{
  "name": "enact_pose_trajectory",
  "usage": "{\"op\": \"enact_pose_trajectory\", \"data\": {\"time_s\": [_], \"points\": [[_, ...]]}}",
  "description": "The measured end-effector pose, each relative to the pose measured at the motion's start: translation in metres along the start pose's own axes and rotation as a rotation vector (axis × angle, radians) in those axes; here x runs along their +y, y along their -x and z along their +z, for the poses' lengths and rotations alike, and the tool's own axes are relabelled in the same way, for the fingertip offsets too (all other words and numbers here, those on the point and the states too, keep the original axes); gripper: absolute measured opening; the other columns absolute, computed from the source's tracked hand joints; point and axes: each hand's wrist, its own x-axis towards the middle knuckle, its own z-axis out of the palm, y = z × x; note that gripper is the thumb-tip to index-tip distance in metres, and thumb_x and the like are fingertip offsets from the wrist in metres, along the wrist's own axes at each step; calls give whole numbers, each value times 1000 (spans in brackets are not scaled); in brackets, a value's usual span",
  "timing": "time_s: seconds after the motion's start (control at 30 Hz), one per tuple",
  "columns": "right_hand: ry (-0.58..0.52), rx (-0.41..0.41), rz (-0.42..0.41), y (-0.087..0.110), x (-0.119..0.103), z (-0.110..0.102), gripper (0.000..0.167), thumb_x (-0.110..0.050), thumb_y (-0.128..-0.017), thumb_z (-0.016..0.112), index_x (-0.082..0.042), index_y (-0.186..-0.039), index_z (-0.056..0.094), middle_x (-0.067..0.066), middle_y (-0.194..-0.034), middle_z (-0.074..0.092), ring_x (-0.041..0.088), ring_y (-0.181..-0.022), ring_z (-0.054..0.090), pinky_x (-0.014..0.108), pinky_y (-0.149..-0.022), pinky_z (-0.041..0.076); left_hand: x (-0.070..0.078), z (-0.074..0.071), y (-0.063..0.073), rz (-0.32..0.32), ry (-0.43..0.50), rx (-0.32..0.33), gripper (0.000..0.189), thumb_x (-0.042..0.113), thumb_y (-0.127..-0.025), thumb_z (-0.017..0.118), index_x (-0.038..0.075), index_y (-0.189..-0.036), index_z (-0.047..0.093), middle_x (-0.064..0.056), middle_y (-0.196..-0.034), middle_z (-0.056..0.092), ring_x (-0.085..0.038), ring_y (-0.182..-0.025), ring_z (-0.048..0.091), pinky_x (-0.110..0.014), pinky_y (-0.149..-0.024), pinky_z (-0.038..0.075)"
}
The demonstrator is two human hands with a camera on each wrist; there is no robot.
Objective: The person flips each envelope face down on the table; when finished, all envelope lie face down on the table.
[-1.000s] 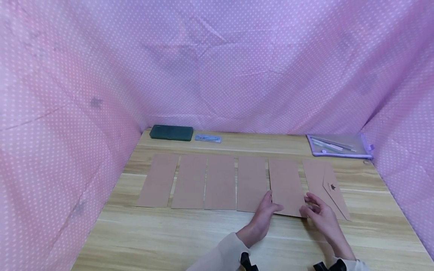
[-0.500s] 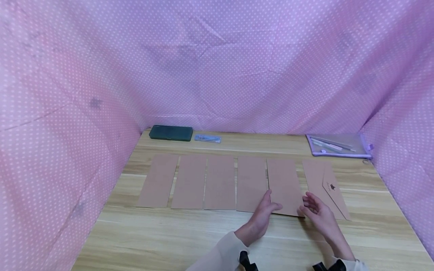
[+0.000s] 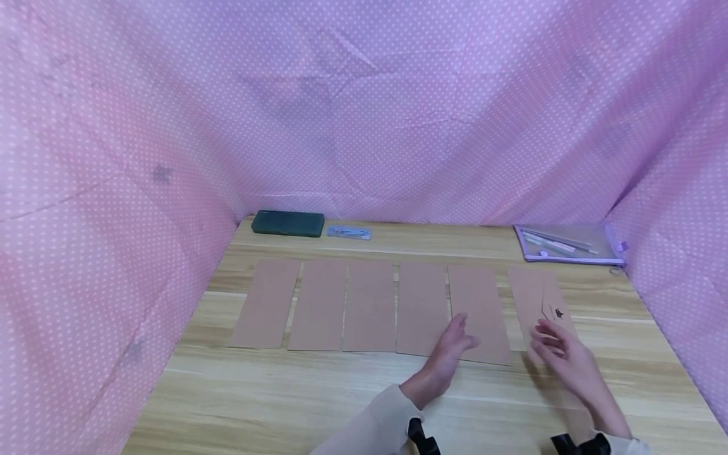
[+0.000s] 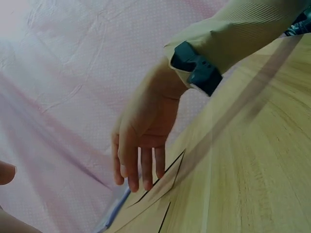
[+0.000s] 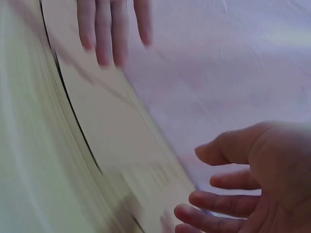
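Several brown kraft-paper envelopes lie in a row in the head view. My left hand (image 3: 443, 357) is over the lower left part of the envelope (image 3: 480, 300) second from the right, fingers extended, holding nothing. Whether it touches the paper I cannot tell. To the right, my right hand (image 3: 571, 366) hovers above the rightmost envelope (image 3: 529, 297), which shows a pointed flap and a small black crown print. Its fingers are loosely bent and hold nothing. In the left wrist view the right hand (image 4: 146, 126) hangs with fingers pointing down. The right wrist view has the left fingers (image 5: 104, 34) above an envelope.
At the back left of the wooden table (image 3: 256, 398) lie a dark green case (image 3: 287, 224) and a small blue packet (image 3: 349, 232). A purple-edged zip pouch (image 3: 569, 245) with pens is at the back right. Pink dotted cloth (image 3: 364, 114) surrounds the table.
The envelope second from the right, slightly raised at its near edge before, now lies flat. My right hand has moved right, away from it, over the flap envelope; my left hand has barely shifted.
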Motion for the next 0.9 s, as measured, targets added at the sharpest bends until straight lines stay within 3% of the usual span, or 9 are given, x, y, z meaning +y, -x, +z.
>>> {"op": "enact_pose_trajectory", "data": {"time_s": [0.13, 0.3, 0.37, 0.43, 0.5, 0.57, 0.7, 0.8, 0.9], "points": [[133, 24, -57, -4, 21, -25, 48, -9, -93, 68, 14, -132, 52, 29, -117, 67, -27, -91, 45, 3, -68, 47, -4, 18, -7, -16, -65, -31, 72, 20, -91, 55, 9, -157, 28, -14, -165, 26, -38, -154, 23, -53, -126, 20], [266, -3, -115, -11, 45, -48, 50, -7, -89, 71, 15, -131, 52, 41, -115, 61, -25, -90, 40, 20, -62, 53, -12, 47, -15, -49, -174, -64, 68, 23, -90, 57, 17, -155, 34, -5, -162, 35, -30, -150, 34, -48, -123, 30], [279, -32, -112, -15, 52, -53, 53, -9, -91, 69, 15, -134, 49, 43, -121, 57, -7, -97, 58, 37, -76, 57, -16, 57, -17, -58, -182, -80, 68, 22, -90, 58, 17, -154, 35, -4, -161, 37, -28, -150, 35, -47, -122, 32], [272, -61, -92, -18, 58, -54, 57, -12, -93, 68, 14, -138, 45, 44, -128, 51, 26, -110, 64, 57, -89, 51, -21, 65, -21, -56, -172, -93, 68, 20, -90, 59, 16, -154, 35, -7, -161, 37, -29, -149, 36, -47, -121, 33], [244, -89, -87, -20, 65, -54, 63, -15, -93, 68, 12, -143, 40, 46, -136, 44, 54, -127, 48, 74, -95, 36, -25, 71, -24, -53, -149, -109, 69, 19, -90, 58, 14, -154, 34, -10, -161, 36, -30, -149, 34, -48, -122, 32], [205, -106, -99, -20, 73, -53, 68, -15, -93, 69, 10, -147, 35, 46, -144, 34, 42, -152, 20, 81, -99, 23, -29, 74, -29, -49, -132, -131, 70, 18, -90, 57, 12, -155, 32, -11, -163, 33, -31, -150, 32, -50, -122, 29], [202, -135, -131, -20, 83, -53, 79, -16, -88, 73, 5, -152, 31, 44, -152, 24, 34, -157, 5, 85, -98, 14, -36, 79, -36, -53, -109, -164, 72, 18, -89, 56, 12, -156, 29, -12, -166, 27, -32, -152, 29, -51, -124, 26], [240, -151, -128, -20, 85, -54, 83, -20, -86, 75, 4, -152, 32, 42, -155, 20, 68, -141, 12, 88, -94, 11, -38, 83, -39, -59, -86, -155, 72, 17, -89, 57, 11, -155, 29, -14, -165, 27, -33, -151, 29, -51, -124, 26], [265, -164, -114, -18, 86, -55, 83, -23, -87, 74, 2, -153, 30, 41, -157, 16, 68, -143, 4, 89, -95, 5, -39, 88, -40, -65, -74, -138, 72, 16, -88, 58, 11, -155, 31, -16, -164, 28, -33, -151, 29, -52, -124, 26]]}}
